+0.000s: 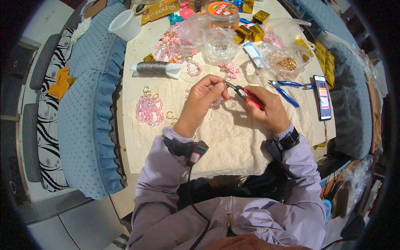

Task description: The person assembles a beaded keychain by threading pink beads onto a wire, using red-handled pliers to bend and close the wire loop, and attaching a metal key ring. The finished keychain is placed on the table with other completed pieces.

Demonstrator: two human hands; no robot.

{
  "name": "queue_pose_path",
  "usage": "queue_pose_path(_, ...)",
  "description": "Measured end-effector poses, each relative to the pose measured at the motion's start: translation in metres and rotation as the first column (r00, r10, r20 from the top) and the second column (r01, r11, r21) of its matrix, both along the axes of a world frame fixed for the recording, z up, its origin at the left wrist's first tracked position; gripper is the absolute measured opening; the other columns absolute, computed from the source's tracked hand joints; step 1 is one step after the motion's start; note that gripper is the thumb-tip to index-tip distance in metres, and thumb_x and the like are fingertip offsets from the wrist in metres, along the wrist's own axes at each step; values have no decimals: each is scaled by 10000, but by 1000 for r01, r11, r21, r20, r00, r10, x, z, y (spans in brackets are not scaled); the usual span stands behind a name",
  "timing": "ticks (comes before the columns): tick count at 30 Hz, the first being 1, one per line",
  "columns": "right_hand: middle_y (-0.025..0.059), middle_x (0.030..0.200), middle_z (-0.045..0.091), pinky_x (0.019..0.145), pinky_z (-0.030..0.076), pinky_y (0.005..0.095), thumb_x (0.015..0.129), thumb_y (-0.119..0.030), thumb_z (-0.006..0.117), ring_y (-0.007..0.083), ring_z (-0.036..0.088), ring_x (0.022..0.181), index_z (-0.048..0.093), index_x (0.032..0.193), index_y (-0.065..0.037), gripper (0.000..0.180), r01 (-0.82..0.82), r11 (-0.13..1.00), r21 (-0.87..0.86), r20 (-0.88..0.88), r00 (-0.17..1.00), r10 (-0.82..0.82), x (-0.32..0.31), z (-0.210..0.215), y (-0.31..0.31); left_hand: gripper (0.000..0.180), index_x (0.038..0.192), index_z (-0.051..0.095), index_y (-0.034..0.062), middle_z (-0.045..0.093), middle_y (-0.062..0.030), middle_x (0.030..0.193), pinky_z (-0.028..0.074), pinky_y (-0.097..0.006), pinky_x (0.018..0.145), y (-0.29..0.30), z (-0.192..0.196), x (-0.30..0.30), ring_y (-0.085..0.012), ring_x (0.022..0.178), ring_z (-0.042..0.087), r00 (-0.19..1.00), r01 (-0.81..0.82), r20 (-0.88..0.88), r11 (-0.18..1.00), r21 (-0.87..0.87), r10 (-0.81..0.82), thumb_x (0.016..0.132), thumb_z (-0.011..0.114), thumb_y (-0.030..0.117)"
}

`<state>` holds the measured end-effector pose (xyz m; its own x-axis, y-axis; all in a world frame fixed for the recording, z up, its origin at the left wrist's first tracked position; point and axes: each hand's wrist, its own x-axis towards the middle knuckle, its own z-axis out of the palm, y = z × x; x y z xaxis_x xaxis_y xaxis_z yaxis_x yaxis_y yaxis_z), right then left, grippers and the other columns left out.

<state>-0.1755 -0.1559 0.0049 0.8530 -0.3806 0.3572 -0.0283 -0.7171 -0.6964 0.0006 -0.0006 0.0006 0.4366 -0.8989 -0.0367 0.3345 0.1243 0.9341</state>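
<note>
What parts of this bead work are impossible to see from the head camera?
- The small piece pinched in the left hand: hidden by its fingertips.
- The tips of the red-handled pliers in the right hand: too small to tell what they grip.
- The contents of the clear plastic bags: blurred by glare.

A white cup point(125, 25) sits at eleven o'clock; a phone point(322, 96) and blue-handled pliers point(287, 89) lie at three.

Both hands — left hand point(203, 96) pinched, right hand point(266, 109) curled — fingertips nearly meeting.
</note>
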Motion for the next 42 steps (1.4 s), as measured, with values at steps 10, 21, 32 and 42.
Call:
queue_pose_path(10,178,1128,631,923,477,428,761,-250,726,355,593,1065,633,1213,-36,509,193,936,-293,-60,974,-220,-1,10,-7,268,1147,664,7,694,-60,1034,548,-253,806,-1,1,1,-75,845,604,987,-146,72,989,22,144,1026,574,229)
queue_pose_path(21,56,1204,643,968,465,338,910,-121,701,190,591,1135,608,1283,-63,389,-92,917,388,24,996,90,17,4,12,257,1146,656,-13,684,-51,1004,504,-237,797,1,-2,4,-101,859,612,995,-66,-86,992,-105,57,1013,595,198)
queue_pose_path(32,2,884,644,708,492,221,968,-106,645,67,599,793,615,1050,-20,124,-119,574,810,129,991,24,34,-3,14,202,1090,628,-5,682,-78,983,508,-221,745,1,-7,9,-131,883,658,996,-94,-8,995,-42,94,1018,587,179)
queue_pose_path(42,31,840,677,653,505,215,983,-121,616,76,628,719,606,1025,1,130,-89,560,824,70,996,55,35,-1,17,184,1016,575,29,680,-98,919,503,-202,569,0,0,5,-145,744,689,986,-143,-86,990,10,144,1031,563,212)
